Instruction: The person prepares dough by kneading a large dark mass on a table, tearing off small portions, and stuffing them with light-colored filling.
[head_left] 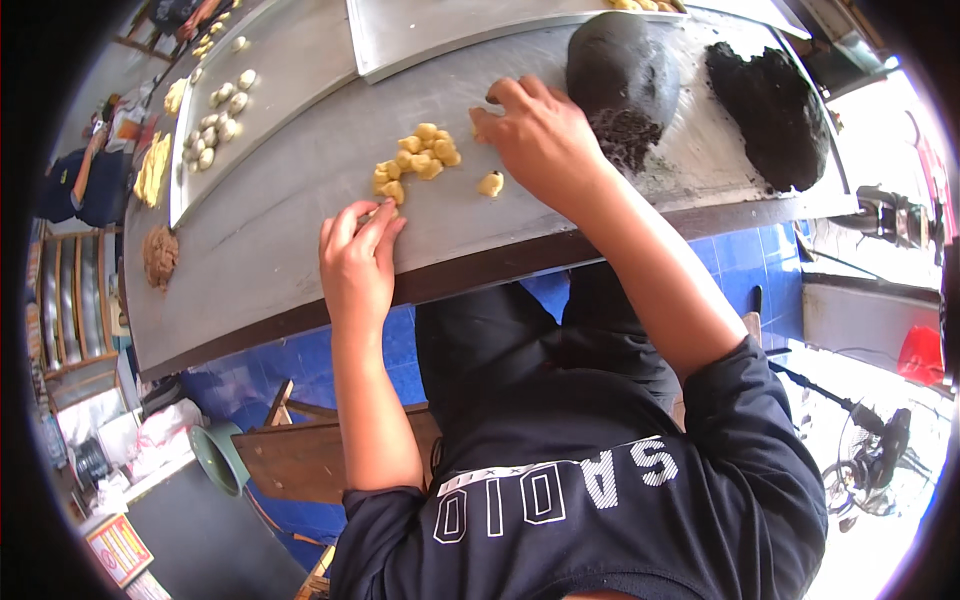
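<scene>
Several small yellow dough pieces [425, 150] lie in a loose cluster on the grey metal tabletop [270, 260]. At the cluster's near edge is my left hand [358, 255], its thumb and fingers pinched together; whatever they grip is hidden. My right hand [545, 135] is beyond and to the right, palm down with curled fingers, a bit of yellow showing by the thumb. What lies under those fingers cannot be made out. Between my hands sits a single dough piece [490, 184] with a dark spot on top. Just right of my right hand rises a large smooth black dough mound [620, 75] with a crumbly near side.
A flattened black mass [770, 115] lies far right. On the left, a metal tray [290, 95] holds several pale balls [215, 125]. Yellow dough strips [153, 170] and a brown lump [160, 258] are beside it. Another tray [420, 35] is at the back. Another person [80, 185] stands left.
</scene>
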